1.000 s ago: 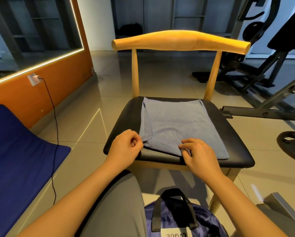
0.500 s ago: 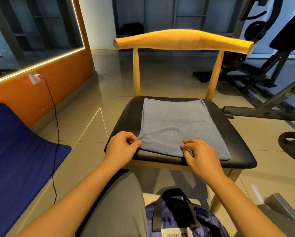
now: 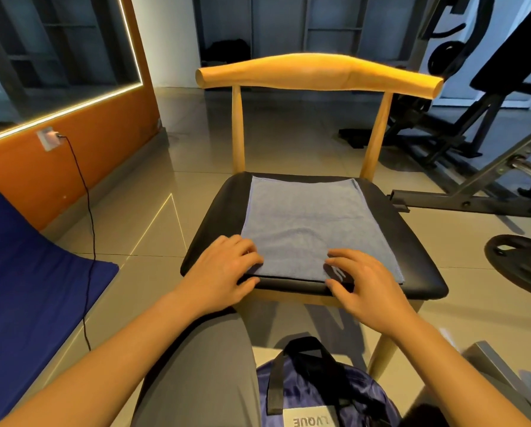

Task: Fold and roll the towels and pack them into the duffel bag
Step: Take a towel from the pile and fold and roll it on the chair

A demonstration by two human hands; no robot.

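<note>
Hands (image 3: 224, 272) flat on folded towel (image 3: 313, 223)

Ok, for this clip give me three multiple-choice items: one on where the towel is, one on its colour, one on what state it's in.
1. Where does the towel lie?
A. on the chair seat
B. inside the duffel bag
C. on the floor

2. What colour is the towel?
A. white
B. grey-blue
C. red

3. What state is the towel in?
A. rolled up
B. crumpled
C. folded flat

Answers: 1 A, it covers the black seat. 2 B, grey-blue cloth. 3 C, it lies flat with the left hand and right hand at its near edge.
</note>
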